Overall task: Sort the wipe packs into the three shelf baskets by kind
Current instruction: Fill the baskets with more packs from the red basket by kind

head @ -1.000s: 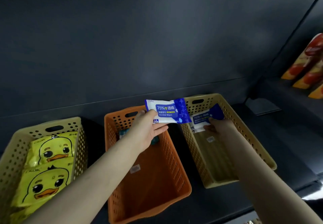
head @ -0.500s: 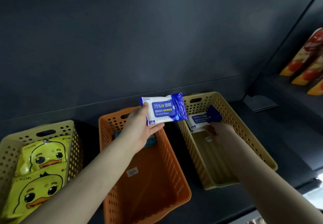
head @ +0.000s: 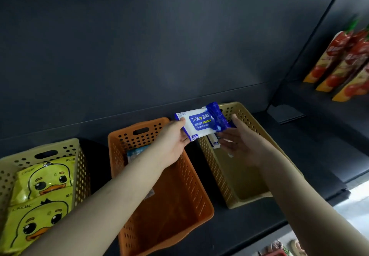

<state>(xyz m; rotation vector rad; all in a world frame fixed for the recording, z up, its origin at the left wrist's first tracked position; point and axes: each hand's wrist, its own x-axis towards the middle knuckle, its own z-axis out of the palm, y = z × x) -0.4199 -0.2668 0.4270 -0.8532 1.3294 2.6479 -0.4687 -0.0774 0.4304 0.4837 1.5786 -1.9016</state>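
A shop: dark display shelving [head: 311,146] carries baskets [head: 127,132] of wipe packs [head: 46,182] beside red pouches [head: 339,60].

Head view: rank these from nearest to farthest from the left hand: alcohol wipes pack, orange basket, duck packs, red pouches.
1. Alcohol wipes pack: gripped in the left hand.
2. Orange basket: directly beneath that hand.
3. Duck packs: in the left basket.
4. Red pouches: on the far right shelf.

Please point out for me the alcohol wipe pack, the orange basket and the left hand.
alcohol wipe pack [head: 200,121]: head view, on its blue label.
orange basket [head: 191,180]: head view, on its perforated right wall.
left hand [head: 172,146]: head view, on the back of the hand.
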